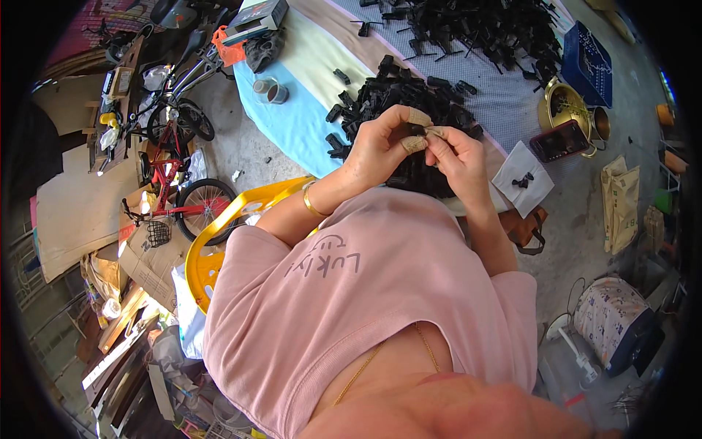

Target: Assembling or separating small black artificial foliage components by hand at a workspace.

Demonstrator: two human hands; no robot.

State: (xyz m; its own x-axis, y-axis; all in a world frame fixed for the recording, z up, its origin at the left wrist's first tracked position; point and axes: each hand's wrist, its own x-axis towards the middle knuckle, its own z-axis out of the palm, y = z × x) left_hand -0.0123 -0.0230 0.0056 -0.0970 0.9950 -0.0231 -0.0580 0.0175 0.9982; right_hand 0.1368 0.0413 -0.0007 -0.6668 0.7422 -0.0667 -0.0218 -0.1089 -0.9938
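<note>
My left hand and my right hand meet over a near heap of black plastic parts. Tan tape wraps the thumb and a finger of my left hand. Both hands are closed in a pinch, fingertips touching. Something small and dark shows between them, but the fingers cover most of it. Right of my right hand, a white paper napkin carries a few small black pieces. A larger heap of black parts with thin stems spreads over the far side of the cloth.
A phone leans by a brass-coloured pot, with a blue basket behind. Two plastic cups stand on the striped cloth at left. A yellow plastic chair and a red bicycle are beside me.
</note>
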